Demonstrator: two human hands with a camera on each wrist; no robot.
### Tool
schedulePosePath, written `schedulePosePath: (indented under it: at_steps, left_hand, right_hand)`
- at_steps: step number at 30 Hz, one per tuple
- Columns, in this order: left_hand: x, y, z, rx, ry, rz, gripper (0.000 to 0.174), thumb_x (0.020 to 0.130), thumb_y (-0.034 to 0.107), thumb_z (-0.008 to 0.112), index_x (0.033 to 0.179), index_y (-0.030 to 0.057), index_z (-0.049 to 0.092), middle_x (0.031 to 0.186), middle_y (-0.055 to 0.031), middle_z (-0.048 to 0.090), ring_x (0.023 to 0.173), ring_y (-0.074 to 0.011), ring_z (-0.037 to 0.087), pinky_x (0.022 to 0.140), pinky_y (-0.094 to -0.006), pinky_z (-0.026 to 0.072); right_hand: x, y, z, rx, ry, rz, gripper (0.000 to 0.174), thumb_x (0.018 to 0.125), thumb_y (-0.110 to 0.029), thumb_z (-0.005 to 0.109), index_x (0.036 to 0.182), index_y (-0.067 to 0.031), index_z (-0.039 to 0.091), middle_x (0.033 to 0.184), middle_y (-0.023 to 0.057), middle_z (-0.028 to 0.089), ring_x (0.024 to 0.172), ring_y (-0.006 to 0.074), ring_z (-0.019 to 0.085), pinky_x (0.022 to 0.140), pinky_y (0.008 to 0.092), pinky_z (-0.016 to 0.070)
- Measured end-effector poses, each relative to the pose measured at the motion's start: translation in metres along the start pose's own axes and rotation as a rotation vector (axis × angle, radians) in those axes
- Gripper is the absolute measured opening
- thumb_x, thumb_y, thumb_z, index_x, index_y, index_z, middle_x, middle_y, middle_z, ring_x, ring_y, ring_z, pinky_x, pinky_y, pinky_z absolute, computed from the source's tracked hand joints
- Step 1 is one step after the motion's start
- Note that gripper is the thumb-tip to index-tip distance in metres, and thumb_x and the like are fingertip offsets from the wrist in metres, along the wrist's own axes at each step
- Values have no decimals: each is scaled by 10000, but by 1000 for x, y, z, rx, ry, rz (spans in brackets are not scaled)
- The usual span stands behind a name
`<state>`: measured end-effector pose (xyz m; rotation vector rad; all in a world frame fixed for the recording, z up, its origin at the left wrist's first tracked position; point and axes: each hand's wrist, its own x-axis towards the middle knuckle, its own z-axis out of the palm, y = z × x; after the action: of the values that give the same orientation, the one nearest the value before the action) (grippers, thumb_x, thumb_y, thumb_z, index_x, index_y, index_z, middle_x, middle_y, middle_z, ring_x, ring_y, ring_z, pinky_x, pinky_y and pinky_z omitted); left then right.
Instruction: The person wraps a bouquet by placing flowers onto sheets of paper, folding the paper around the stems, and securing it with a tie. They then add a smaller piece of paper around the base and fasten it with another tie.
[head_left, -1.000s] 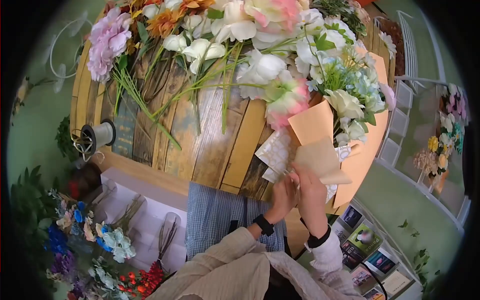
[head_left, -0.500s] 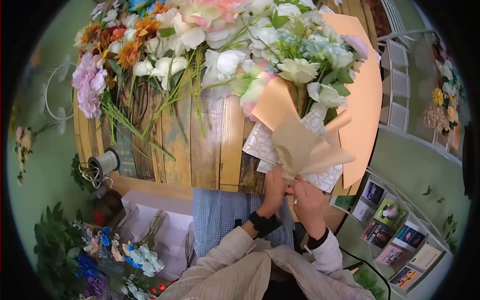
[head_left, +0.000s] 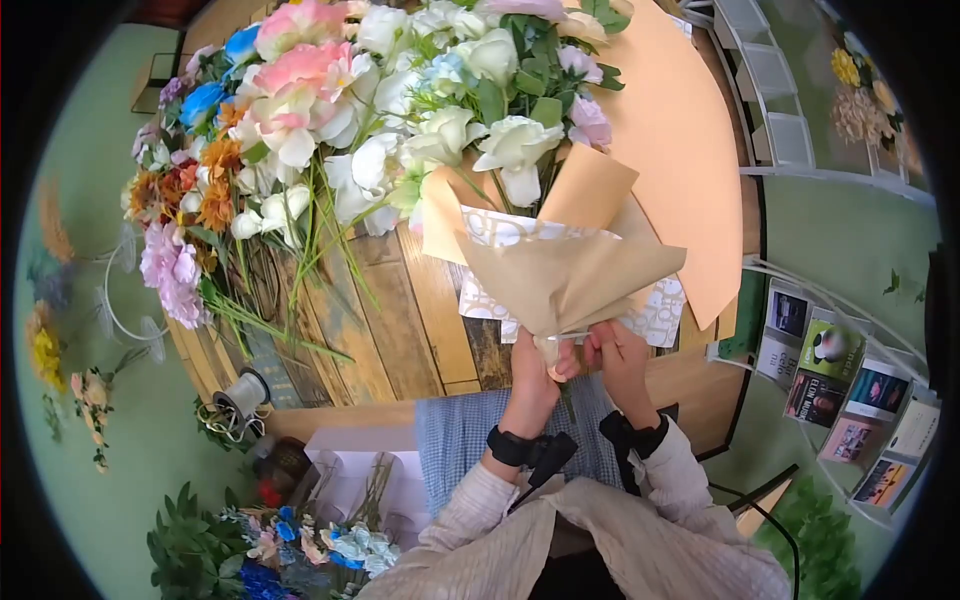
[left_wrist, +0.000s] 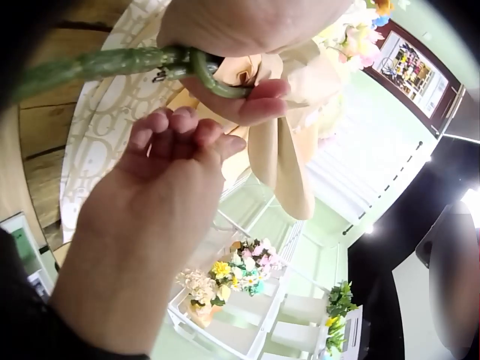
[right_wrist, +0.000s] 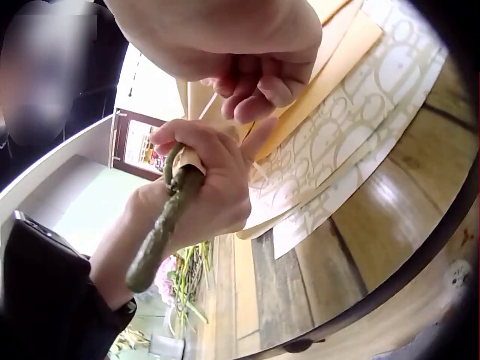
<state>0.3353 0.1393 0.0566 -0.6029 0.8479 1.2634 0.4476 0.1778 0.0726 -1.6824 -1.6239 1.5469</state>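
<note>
My left hand (head_left: pixel 533 378) grips the gathered neck of a bouquet wrapped in tan paper (head_left: pixel 560 275), white and cream flowers (head_left: pixel 520 150) fanning out above. Below that fist a thick green stem (right_wrist: pixel 161 232) sticks out, with a thinner stem looped over beside it in the left wrist view. Just to the right, my right hand (head_left: pixel 622 358) has its fingers curled in and pinches a thin pale string (head_left: pixel 574 336) that runs to the neck. Patterned white paper (head_left: pixel 655 312) lies under the wrap on the wooden table (head_left: pixel 400 345).
Loose flowers (head_left: pixel 300 110) with long stems cover the table's left and back. A large peach paper sheet (head_left: pixel 690 200) lies at the right. The string spool (head_left: pixel 243 393) stands at the left edge. Beyond the right edge is a rack of books (head_left: pixel 830 370).
The head view has shifted, and the bouquet now faces more upright. My hands, close together at the neck before, are slightly apart, the right one drawn rightward with the string.
</note>
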Motion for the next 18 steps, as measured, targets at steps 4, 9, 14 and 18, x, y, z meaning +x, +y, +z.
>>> schedulePosePath:
  at_steps: [4, 9, 14, 18]
  left_hand:
    - [2, -1, -3, -47, -51, -47, 375, 886, 279, 214, 849, -2, 459, 584, -83, 484, 410, -151, 397, 394, -267, 337]
    - [-2, 1, -7, 230, 133, 49, 347, 894, 250, 221, 892, -2, 460, 713, -111, 542, 506, -167, 479, 499, -309, 432]
    - [-5, 10, -11, 325, 170, 16, 352, 893, 224, 226, 957, -33, 458, 783, -161, 577, 576, -208, 545, 566, -360, 491]
    - [-6, 20, -16, 335, 176, -137, 303, 895, 244, 293, 922, -8, 460, 743, -112, 551, 557, -195, 501, 572, -353, 451]
  right_hand:
    - [17, 22, 20, 330, -32, 131, 290, 853, -140, 368, 616, -4, 465, 498, 48, 476, 457, 122, 478, 426, 258, 362]
    - [27, 5, 22, 447, -231, 364, 218, 831, -81, 401, 644, -4, 482, 510, 47, 499, 423, 112, 499, 364, 243, 383]
    - [31, -2, 21, 250, -235, 237, 145, 817, -88, 447, 707, -11, 503, 516, 40, 510, 409, 117, 509, 346, 246, 404]
    - [33, -5, 19, 421, -298, 416, 133, 815, -122, 473, 738, -20, 511, 533, 40, 521, 411, 117, 508, 342, 250, 402]
